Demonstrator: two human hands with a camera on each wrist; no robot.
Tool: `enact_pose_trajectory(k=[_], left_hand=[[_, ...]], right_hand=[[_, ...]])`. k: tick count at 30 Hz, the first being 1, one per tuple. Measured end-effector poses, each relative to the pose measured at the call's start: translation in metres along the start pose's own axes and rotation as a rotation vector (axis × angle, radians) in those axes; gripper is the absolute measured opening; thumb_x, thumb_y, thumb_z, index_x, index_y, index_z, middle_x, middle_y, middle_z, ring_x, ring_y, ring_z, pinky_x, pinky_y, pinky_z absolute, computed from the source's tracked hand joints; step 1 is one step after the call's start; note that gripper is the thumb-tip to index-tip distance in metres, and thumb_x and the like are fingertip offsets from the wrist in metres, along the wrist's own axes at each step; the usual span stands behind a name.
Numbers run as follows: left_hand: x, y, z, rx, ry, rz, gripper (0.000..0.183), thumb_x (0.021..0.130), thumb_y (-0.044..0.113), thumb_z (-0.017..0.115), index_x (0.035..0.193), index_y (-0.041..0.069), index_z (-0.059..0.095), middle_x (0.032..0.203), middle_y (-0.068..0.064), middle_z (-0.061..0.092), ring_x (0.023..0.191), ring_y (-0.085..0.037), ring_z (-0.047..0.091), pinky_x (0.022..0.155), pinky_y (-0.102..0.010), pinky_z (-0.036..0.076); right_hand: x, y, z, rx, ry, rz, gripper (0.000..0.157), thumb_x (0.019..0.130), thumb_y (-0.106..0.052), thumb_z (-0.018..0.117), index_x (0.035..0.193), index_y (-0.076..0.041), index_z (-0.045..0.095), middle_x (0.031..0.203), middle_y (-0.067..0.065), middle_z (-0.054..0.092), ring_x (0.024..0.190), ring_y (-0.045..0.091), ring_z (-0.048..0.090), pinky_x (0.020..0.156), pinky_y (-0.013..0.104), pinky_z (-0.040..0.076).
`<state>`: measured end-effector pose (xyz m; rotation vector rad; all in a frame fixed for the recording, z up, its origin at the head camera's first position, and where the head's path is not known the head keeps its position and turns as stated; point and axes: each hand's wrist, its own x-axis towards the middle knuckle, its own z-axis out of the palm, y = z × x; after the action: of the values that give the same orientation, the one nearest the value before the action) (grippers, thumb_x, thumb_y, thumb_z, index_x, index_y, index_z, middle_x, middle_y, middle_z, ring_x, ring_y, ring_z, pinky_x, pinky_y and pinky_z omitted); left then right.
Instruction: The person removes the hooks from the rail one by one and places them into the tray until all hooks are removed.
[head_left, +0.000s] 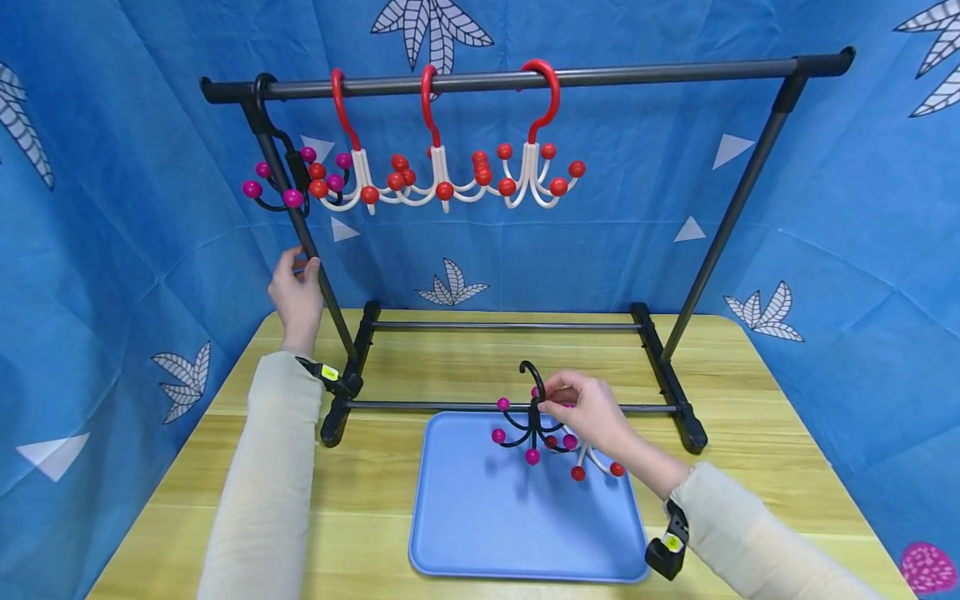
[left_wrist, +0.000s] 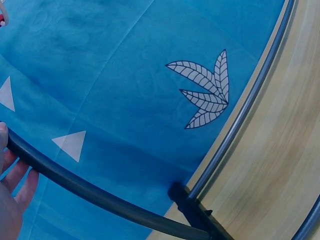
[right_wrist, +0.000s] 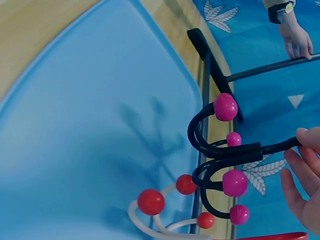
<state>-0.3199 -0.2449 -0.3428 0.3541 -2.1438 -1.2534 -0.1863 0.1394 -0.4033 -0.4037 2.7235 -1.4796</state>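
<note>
My right hand (head_left: 588, 412) pinches the stem of a black multi-hook hanger (head_left: 533, 414) tipped with pink balls. That hanger is upright over the far edge of a blue tray (head_left: 480, 533), and its shadow falls on the tray. Partly hidden behind my right hand, a white hook hanger (right_wrist: 134, 219) with red balls lies on the tray. My left hand (head_left: 296, 296) holds the left post (head_left: 330, 304) of a black rack, thumb on one side and fingers on the other.
From the rack's top bar (head_left: 660, 73) hang a black hanger (head_left: 296, 167) with pink balls at the left end and three white hangers (head_left: 439, 167) with red hooks. The rack stands on a wooden table (head_left: 375, 500) before a blue curtain (head_left: 600, 250).
</note>
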Motion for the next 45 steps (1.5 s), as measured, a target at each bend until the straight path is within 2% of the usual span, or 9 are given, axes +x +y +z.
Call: enact_pose_trajectory(k=[10, 16, 30, 34, 37, 41, 45], left_hand=[[0.0, -0.001, 0.0, -0.006, 0.002, -0.001, 0.039, 0.093, 0.03, 0.048, 0.126, 0.01, 0.05, 0.121, -0.012, 0.056, 0.107, -0.025, 0.053, 0.092, -0.036, 0.044], [-0.003, -0.001, -0.001, -0.012, 0.029, 0.03, 0.034, 0.094, 0.025, 0.05, 0.123, 0.008, 0.052, 0.117, -0.014, 0.058, 0.104, -0.027, 0.056, 0.09, -0.037, 0.045], [-0.003, -0.002, 0.001, -0.01, 0.029, 0.037, 0.035, 0.094, 0.026, 0.049, 0.124, 0.009, 0.052, 0.117, -0.014, 0.058, 0.104, -0.027, 0.056, 0.089, -0.037, 0.045], [-0.003, -0.001, 0.0, -0.016, 0.03, 0.038, 0.035, 0.094, 0.026, 0.05, 0.125, 0.009, 0.052, 0.117, -0.013, 0.058, 0.104, -0.027, 0.056, 0.089, -0.037, 0.045], [-0.002, 0.0, 0.0, -0.015, 0.025, 0.031, 0.036, 0.094, 0.027, 0.049, 0.125, 0.01, 0.052, 0.118, -0.013, 0.058, 0.104, -0.026, 0.056, 0.09, -0.036, 0.045], [-0.002, 0.001, 0.001, -0.011, 0.024, 0.029, 0.036, 0.094, 0.027, 0.048, 0.125, 0.009, 0.051, 0.118, -0.013, 0.058, 0.104, -0.027, 0.056, 0.09, -0.037, 0.045], [-0.002, 0.0, 0.002, -0.012, 0.028, 0.029, 0.035, 0.094, 0.026, 0.048, 0.125, 0.009, 0.052, 0.118, -0.014, 0.058, 0.104, -0.027, 0.055, 0.089, -0.038, 0.045]], right_hand=[[-0.006, 0.012, 0.011, 0.047, 0.02, 0.028, 0.015, 0.077, -0.005, 0.071, 0.09, -0.009, 0.064, 0.091, 0.005, 0.069, 0.083, 0.015, 0.067, 0.074, 0.028, 0.054], [-0.013, 0.02, 0.02, 0.045, 0.025, 0.051, 0.016, 0.076, -0.004, 0.071, 0.09, -0.008, 0.064, 0.09, 0.004, 0.068, 0.082, 0.015, 0.067, 0.072, 0.024, 0.054], [-0.024, 0.033, 0.036, 0.017, 0.154, 0.043, 0.02, 0.074, -0.002, 0.072, 0.091, -0.009, 0.064, 0.095, 0.005, 0.065, 0.086, 0.018, 0.066, 0.072, 0.024, 0.054], [-0.027, 0.034, 0.038, -0.019, 0.177, 0.024, 0.022, 0.072, -0.002, 0.074, 0.09, -0.008, 0.063, 0.094, 0.005, 0.063, 0.081, 0.019, 0.067, 0.069, 0.025, 0.054], [-0.029, 0.032, 0.037, -0.019, 0.182, 0.015, 0.025, 0.071, -0.003, 0.075, 0.093, -0.007, 0.062, 0.096, 0.006, 0.06, 0.079, 0.022, 0.067, 0.067, 0.024, 0.054], [-0.027, 0.023, 0.029, 0.019, 0.192, 0.002, 0.03, 0.073, -0.006, 0.074, 0.1, -0.005, 0.06, 0.101, 0.007, 0.056, 0.088, 0.026, 0.065, 0.067, 0.024, 0.054], [-0.021, 0.01, 0.015, 0.007, 0.208, -0.07, 0.03, 0.077, -0.011, 0.072, 0.102, -0.005, 0.058, 0.104, 0.008, 0.054, 0.093, 0.027, 0.063, 0.072, 0.028, 0.054]])
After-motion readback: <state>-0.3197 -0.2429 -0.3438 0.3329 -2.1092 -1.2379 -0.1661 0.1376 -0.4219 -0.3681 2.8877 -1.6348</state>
